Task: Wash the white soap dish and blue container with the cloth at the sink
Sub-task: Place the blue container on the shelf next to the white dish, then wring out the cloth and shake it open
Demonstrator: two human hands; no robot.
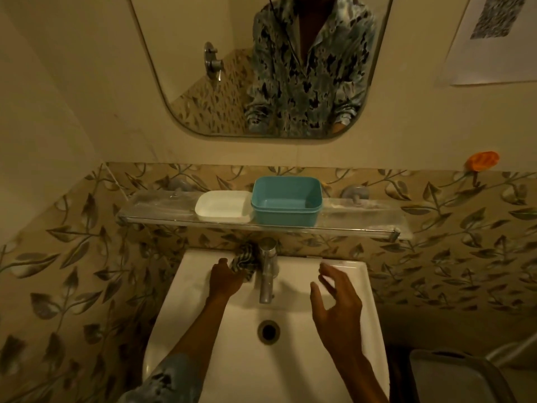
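Left hand [225, 279] reaches to the back rim of the sink [200, 303], fingers [223, 261] touching the checked cloth [244, 258] bunched at 9 o'clock of the tap [268, 271]; whether they pinch it cannot be told. Right hand [337, 303] hovers over the basin at 3 o'clock of the tap, fingers [327, 270] spread and curled, holding nothing. Drain [268, 331] lies at 6 o'clock of the tap. Glass shelf [157, 206] above carries the white soap dish [222, 210] touching the blue container [286, 200] at its 3 o'clock. Leaf-patterned tiles [87, 242] surround the sink; a mirror [203, 68] hangs at 12 o'clock, paper sheet [494, 39] at upper right
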